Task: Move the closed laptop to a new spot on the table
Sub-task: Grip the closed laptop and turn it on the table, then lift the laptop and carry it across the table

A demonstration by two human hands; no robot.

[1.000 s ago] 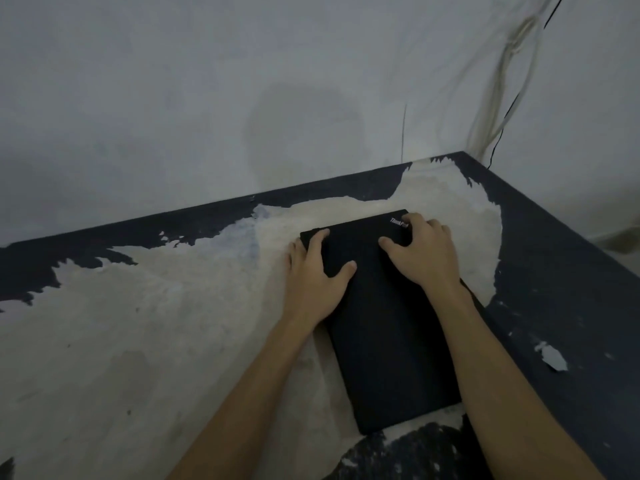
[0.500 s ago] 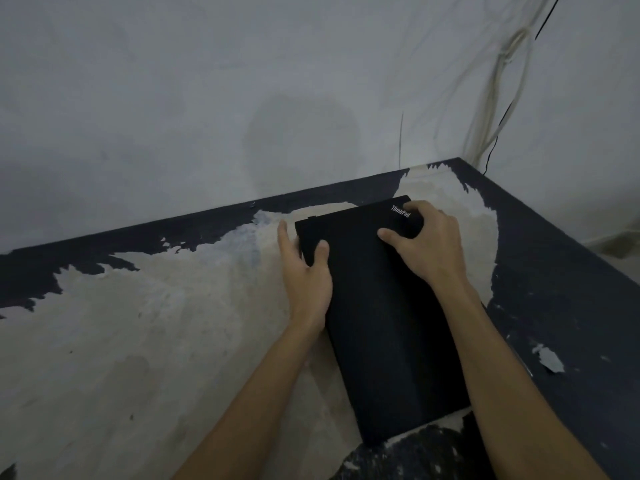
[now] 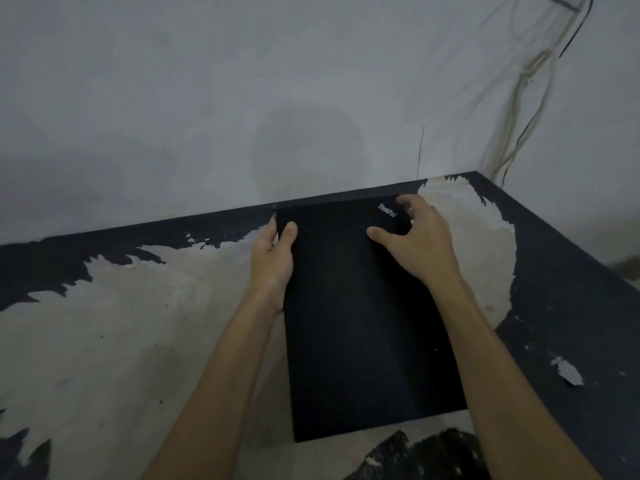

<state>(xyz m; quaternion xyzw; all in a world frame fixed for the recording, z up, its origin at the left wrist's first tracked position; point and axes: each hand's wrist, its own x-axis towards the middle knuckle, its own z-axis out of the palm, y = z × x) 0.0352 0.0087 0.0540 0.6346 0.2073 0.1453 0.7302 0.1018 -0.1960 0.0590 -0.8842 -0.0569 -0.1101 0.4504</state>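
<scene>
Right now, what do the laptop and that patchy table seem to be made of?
Laptop: matte black shell, probably plastic or coated metal; it shows no glare, and a small silver logo sits at its far right corner.

Table: looks like board with a dark coating that has worn or peeled off, leaving ragged black edges around pale, stained bare patches. A loose flake lies at the right.

**Dim, flat light, soft picture**

I see a dim, greyish scene with no visible lamp and no glare. A soft round shadow sits on the wall. The black laptop shows almost no surface detail, though its small logo is readable. The picture is soft and grainy throughout. Wide-angle distortion makes the table edges run slanted across the frame.
</scene>
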